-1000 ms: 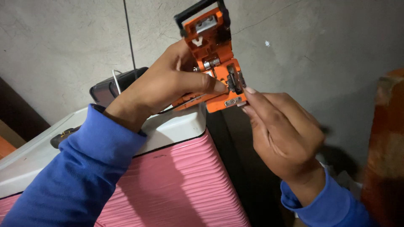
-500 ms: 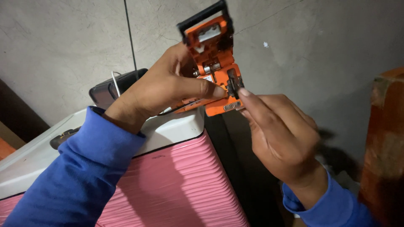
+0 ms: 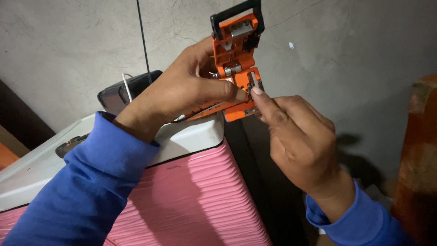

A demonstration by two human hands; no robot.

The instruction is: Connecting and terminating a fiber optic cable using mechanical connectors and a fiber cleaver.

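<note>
Orange plastic with small metal fittings makes up the hinged tool (image 3: 236, 68), held in the air above the corner of a white-topped case (image 3: 191, 134) with ribbed pink sides (image 3: 191, 196). Its lid, edged with a black frame, stands open and upright, exposing a metal roller and clamp parts inside.

The left hand (image 3: 182, 93) is wrapped around the tool's body from the left, thumb pressed along the lower plate — a firm grasp on the tool. The right hand (image 3: 300, 136) is pinched at the tool's lower right edge, forefinger tip on a small metal clamp; whether anything fine lies between its fingers cannot be told.

Judgement on handling: light, rigid, small enough for one palm. The shell looks smooth and somewhat slippery. The hinge and inner metal parts appear delicate — hold is best taken on the solid base, away from lid and clamps.

Surroundings: a dark device (image 3: 125, 91) with a white cable rests on the case top. Behind is a rough grey plastered wall (image 3: 68, 45), dimly lit. A rust-coloured object (image 3: 419, 159) stands at the right. Both sleeves are blue.
</note>
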